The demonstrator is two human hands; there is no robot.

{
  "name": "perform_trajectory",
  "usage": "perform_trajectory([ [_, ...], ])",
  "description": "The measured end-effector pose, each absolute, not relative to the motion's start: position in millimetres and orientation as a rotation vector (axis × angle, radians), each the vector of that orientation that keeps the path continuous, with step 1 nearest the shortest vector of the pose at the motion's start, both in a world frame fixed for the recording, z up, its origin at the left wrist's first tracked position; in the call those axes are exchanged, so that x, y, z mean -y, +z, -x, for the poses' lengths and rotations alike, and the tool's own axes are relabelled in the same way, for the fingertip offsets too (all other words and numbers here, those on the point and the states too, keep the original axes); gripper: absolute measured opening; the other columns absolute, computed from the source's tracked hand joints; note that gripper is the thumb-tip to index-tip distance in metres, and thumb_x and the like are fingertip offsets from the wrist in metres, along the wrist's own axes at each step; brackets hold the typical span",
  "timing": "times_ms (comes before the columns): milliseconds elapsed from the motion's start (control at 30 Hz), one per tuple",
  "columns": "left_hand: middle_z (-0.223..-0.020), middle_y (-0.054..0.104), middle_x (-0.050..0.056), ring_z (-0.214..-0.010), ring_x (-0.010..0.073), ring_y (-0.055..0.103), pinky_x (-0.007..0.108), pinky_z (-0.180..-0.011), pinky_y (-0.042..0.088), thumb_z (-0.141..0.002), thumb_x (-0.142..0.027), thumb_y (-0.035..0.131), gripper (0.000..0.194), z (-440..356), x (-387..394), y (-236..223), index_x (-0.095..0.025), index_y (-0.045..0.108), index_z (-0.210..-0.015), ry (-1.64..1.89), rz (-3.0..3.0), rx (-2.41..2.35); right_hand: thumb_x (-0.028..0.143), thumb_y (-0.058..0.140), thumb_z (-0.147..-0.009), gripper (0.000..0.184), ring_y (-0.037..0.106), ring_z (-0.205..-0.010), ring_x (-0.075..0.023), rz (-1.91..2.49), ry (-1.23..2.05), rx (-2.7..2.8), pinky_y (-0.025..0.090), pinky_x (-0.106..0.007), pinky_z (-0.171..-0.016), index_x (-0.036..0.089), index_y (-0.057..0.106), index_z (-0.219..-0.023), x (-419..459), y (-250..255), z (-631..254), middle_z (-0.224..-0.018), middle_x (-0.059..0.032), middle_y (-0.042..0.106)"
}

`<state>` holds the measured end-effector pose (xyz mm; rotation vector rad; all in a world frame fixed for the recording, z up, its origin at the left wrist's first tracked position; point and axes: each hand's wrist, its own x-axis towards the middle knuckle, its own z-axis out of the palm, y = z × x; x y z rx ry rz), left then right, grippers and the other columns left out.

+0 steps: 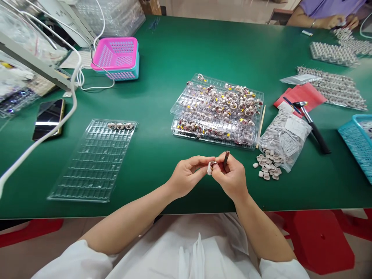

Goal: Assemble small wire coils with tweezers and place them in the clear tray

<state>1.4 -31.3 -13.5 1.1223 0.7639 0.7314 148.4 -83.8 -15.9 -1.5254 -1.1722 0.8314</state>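
Piece [209,169] looked light, stiff, best edge-held; your left hand [186,175] and right hand [233,179] pinched it, the right also clasping a dark tool [226,158].

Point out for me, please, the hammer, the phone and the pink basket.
Hammer [318,136]: head view, on its black handle.
Phone [45,117]: head view, on its dark screen.
Pink basket [135,53]: head view, on its right rim.

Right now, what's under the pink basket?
A teal basket, its side showing below the rim of the pink basket. Anything inside the teal one, beneath the pink, is covered; can't tell.
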Motion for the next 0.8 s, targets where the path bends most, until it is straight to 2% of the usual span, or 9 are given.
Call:
perform_trajectory([
  [133, -0.088, 0.076, 0.006, -0.08, 0.0171, 0.069, 0.029, -0.079, 0.056, -0.077, -0.025, 0.075, 0.022, -0.7, 22.4, -10.2, -0.017, 0.076, -0.098, 0.688, -1.078, -0.753, 0.02, 0.057, -0.082, 0.006, 0.048, -0.062, -0.0112, 1.543, 0.932, 1.204, 0.042, -0.024, -0.057, 0.019, 0.062, -0.079, 83.6, -11.5, -153.7, -0.072, 0.0003, 0.054],
  [333, -0.078, 0.073, 0.004, -0.071, 0.0141, 0.066, 0.027, -0.07, 0.054, -0.074, -0.027, 0.079, 0.021, 2.3, 6.7, -12.8, -0.017, 0.075, -0.092, 0.631, -0.705, -0.739, 0.032, 0.063, -0.084, 0.021, 0.048, -0.065, -0.0123, 1.423, 1.088, 1.109, 0.042, -0.024, -0.056, 0.021, 0.068, -0.101, 84.6, -7.1, -160.2, -0.078, -0.001, 0.054],
  [500, -0.082, 0.071, 0.003, -0.076, 0.0119, 0.065, 0.025, -0.072, 0.051, -0.072, -0.023, 0.081, 0.021, -0.1, 7.2, -13.9, -0.016, 0.075, -0.091, 0.659, -0.541, -0.736, 0.04, 0.065, -0.084, 0.025, 0.048, -0.062, -0.0123, 1.415, 1.284, 1.063, 0.04, -0.024, -0.054, 0.019, 0.069, -0.097, 81.7, -11.9, -159.6, -0.072, -0.0006, 0.056],
  [633, -0.082, 0.073, 0.004, -0.077, 0.0149, 0.066, 0.029, -0.075, 0.051, -0.071, -0.025, 0.081, 0.021, -3.4, 12.9, -12.1, -0.017, 0.075, -0.089, 0.671, -0.577, -0.765, 0.045, 0.064, -0.084, 0.031, 0.046, -0.059, -0.0111, 1.354, 1.41, 1.021, 0.038, -0.024, -0.054, 0.018, 0.069, -0.098, 77.7, -15.9, -158.2, -0.066, 0.0012, 0.053],
  [800, -0.086, 0.075, 0.003, -0.083, 0.0148, 0.067, 0.027, -0.082, 0.051, -0.071, -0.026, 0.081, 0.019, -5.0, 16.6, -13.3, -0.018, 0.076, -0.088, 0.741, -0.66, -0.814, 0.044, 0.073, -0.077, 0.03, 0.051, -0.063, -0.0123, 1.459, 1.259, 0.957, 0.043, -0.025, -0.058, 0.018, 0.068, -0.093, 78.5, -14.5, -150.1, -0.071, -0.0003, 0.06],
])
